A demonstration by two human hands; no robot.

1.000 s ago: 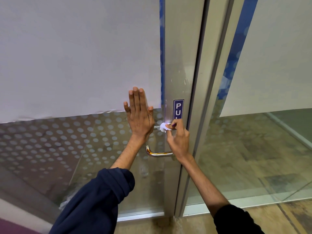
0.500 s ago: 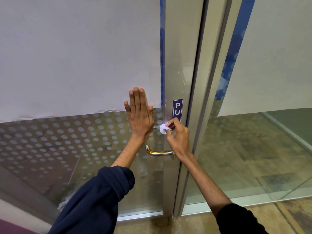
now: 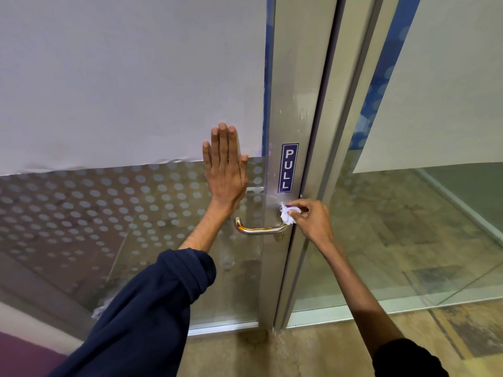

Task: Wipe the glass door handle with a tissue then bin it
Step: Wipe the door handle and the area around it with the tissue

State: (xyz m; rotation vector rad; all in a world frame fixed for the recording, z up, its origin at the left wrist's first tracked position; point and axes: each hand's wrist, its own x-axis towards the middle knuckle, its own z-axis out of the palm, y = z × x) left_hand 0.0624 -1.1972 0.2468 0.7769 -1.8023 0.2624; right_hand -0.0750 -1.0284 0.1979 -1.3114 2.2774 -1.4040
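While the left hand (image 3: 225, 172) stays flat and open against the glass door (image 3: 136, 213), fingers spread upward to brace it, the right hand (image 3: 310, 221) has dropped from the upper arm of the handle, just under the PULL sticker (image 3: 288, 167), to the inner end of the lower arm. It pinches a crumpled white tissue (image 3: 287, 216) between thumb and fingertips, and the wad sits against the metal door frame (image 3: 294, 104) where the handle (image 3: 258, 229) meets it. The bright lower bar runs leftward from there, bare and well clear of either hand. The shift suggests the top mount has had its pass and the wipe is moving on to the bottom one, so the job looks roughly midway: the long bar itself probably still needs a stroke along its length. No bin shows anywhere in view, so disposal remains entirely ahead.
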